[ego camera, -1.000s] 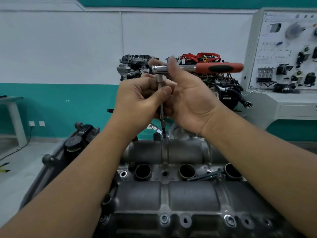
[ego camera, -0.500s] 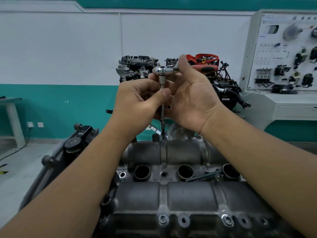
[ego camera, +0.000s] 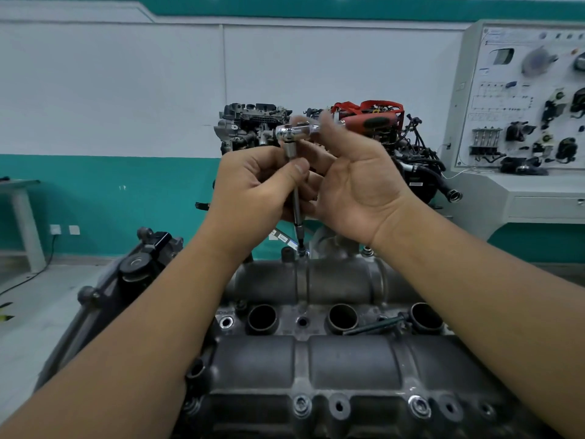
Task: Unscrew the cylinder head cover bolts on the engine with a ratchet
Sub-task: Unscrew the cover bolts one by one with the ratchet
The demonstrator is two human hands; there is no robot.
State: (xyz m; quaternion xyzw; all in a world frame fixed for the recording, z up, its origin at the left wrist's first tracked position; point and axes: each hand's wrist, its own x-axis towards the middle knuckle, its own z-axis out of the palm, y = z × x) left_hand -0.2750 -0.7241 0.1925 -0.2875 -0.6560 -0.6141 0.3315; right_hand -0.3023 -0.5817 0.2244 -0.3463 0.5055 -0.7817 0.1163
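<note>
Your left hand (ego camera: 256,188) is curled around the thin vertical extension bar (ego camera: 297,210) of the ratchet (ego camera: 335,127), thumb and fingertips pinching the shaft just below the socket adapter. Your right hand (ego camera: 357,188) stands beside it with the palm turned toward you; its thumb reaches up against the chrome neck of the ratchet, which is blurred there, and the other fingers lie behind the bar, so you cannot tell from this view whether they close on anything. The ratchet's head sits at the top of the bar, and its red and black handle points off to your right, level. The bar runs straight down to a bolt (ego camera: 302,248) on the far edge of the cylinder head cover (ego camera: 332,362), and its tip is seated there. The cover fills the lower middle of the view, with three round wells across its centre and bolt holes along the near edge. A loose dark bolt (ego camera: 373,326) lies tilted on the cover between the middle and right wells. Behind your hands stands a second engine (ego camera: 253,125) against the wall, and a white training panel (ego camera: 522,99) stands at far right.
</note>
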